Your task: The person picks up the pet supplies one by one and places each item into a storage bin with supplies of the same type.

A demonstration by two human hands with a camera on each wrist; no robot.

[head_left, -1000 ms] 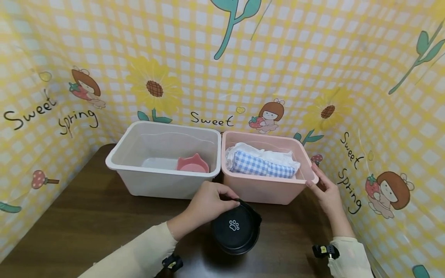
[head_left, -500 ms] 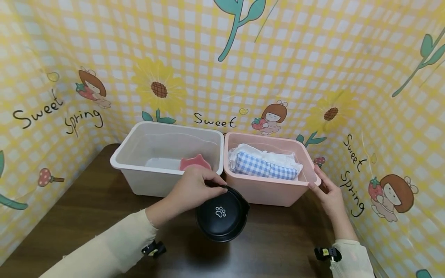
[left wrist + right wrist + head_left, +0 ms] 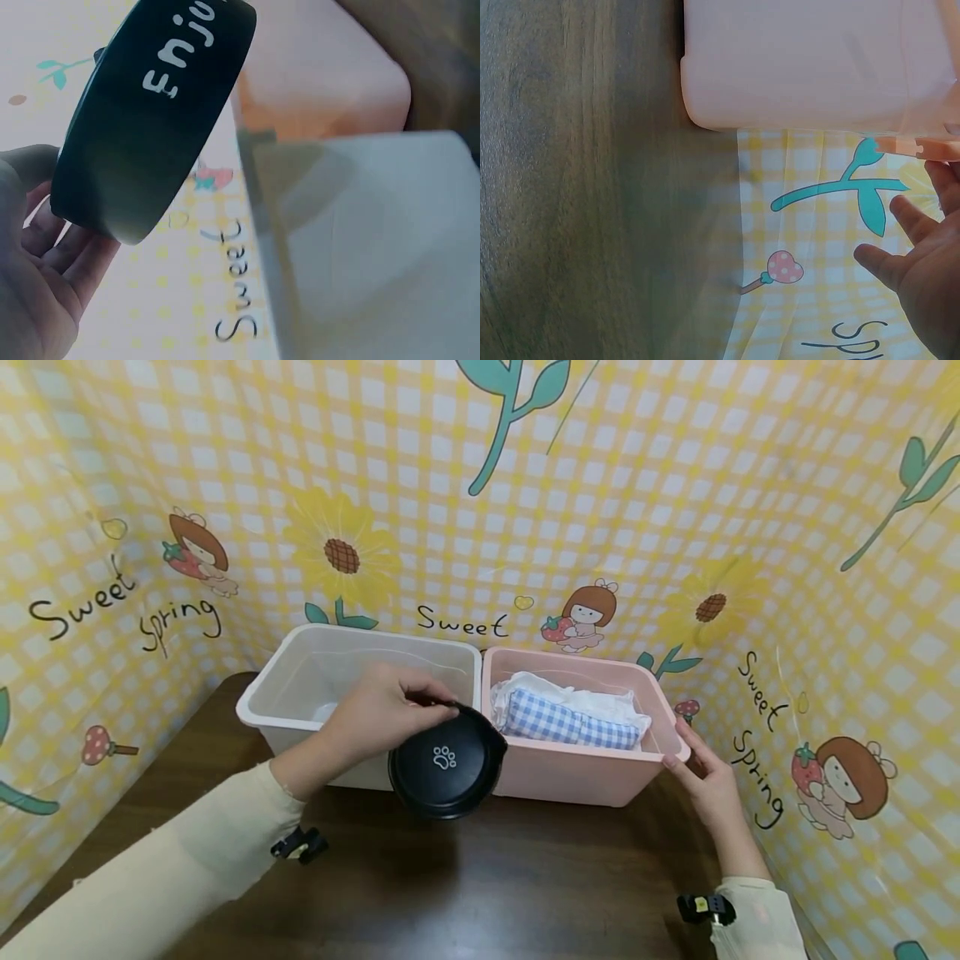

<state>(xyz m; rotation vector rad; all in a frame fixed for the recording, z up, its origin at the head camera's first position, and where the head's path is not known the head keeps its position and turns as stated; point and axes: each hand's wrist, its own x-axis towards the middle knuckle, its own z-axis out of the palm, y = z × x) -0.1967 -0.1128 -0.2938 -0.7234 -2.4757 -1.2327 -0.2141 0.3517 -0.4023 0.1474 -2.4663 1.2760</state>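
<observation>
My left hand [image 3: 375,714] pinches the edge of a black cat-eared pet bowl [image 3: 450,785] between thumb and fingers. The bowl hangs tilted in front of the grey-white bin's [image 3: 300,722] front right corner, its white paw print facing me. White "Enjoy" lettering runs along the bowl's side [image 3: 127,150] in the left wrist view. My right hand [image 3: 708,785] touches the front right rim of the pink bin [image 3: 570,772]; its lower fingers [image 3: 881,262] are spread out in the right wrist view. My left hand and the bowl cover part of the grey-white bin's inside.
A blue-checked cloth bundle [image 3: 543,718] and a crumpled white cloth [image 3: 600,697] lie in the pink bin. Both bins stand side by side on a dark wooden table [image 3: 510,893], against a yellow-checked backdrop [image 3: 420,552].
My left hand has carried the black bowl up and left, from over the table to the grey-white bin's front rim. The pink bowl inside that bin became hidden. My right hand stays put.
</observation>
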